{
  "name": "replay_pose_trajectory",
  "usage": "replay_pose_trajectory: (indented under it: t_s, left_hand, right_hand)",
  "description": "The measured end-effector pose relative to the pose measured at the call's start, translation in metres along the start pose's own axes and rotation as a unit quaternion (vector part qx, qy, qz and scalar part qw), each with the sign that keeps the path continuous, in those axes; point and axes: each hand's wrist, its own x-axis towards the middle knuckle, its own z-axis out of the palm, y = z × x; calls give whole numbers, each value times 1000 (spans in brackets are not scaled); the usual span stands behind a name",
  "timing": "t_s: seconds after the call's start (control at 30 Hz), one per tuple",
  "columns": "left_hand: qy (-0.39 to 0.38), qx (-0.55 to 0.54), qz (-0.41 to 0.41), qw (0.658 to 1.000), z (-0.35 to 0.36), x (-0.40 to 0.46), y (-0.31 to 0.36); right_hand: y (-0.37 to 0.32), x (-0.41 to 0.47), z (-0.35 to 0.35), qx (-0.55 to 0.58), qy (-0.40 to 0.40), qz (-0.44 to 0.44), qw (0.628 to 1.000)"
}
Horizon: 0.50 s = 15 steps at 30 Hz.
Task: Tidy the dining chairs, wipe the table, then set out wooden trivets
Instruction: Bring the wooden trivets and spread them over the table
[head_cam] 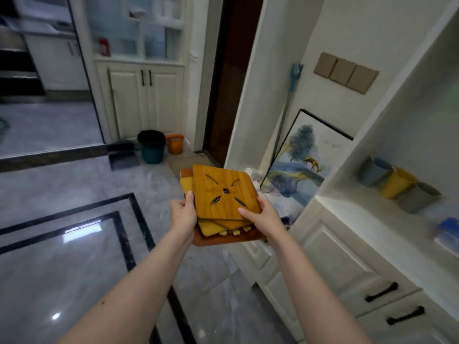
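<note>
Both hands hold a stack of wooden trivets in the air in front of the person, above the grey marble floor. The stack lies between the two hands, a little tilted, and its near edge points toward the person.

The left hand grips the left edge of the stack. Its thumb lies on top of the upper trivet, and the other fingers are hidden under the wood. The right hand grips the near right corner in the same way, with the thumb pressed on the top face and the fingers below, out of sight.

The top trivet is yellow-brown with a cut-out pattern of slits around its middle. Under it are more yellow trivets, shifted a little from each other, and at the bottom there is a darker reddish-brown one, which sticks out on the near side.

To the right stands a white cabinet with black drawer handles; it is near the stack but apart from it. On its shelf lie some grey and yellow cups. A framed picture leans against the wall behind the stack. Farther away on the floor stand a dark bucket and an orange container, just beside each other.
</note>
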Motion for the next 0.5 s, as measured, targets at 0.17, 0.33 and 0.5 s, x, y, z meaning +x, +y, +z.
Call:
replay_pose_trajectory:
  t_s: [0.17,0.33,0.5]
  left_hand:
    - [97,-43,0,994,-75,34,19]
    - [175,-92,3,980,-132,69,42]
    - [245,-135,37,959,-169,108,75]
  right_hand:
    - [-46,32,69,-23,-42,-46,998]
    - [-99,68,139,-51,-101,-71,991]
    - [-151,121,205,-66,-183,-117,974]
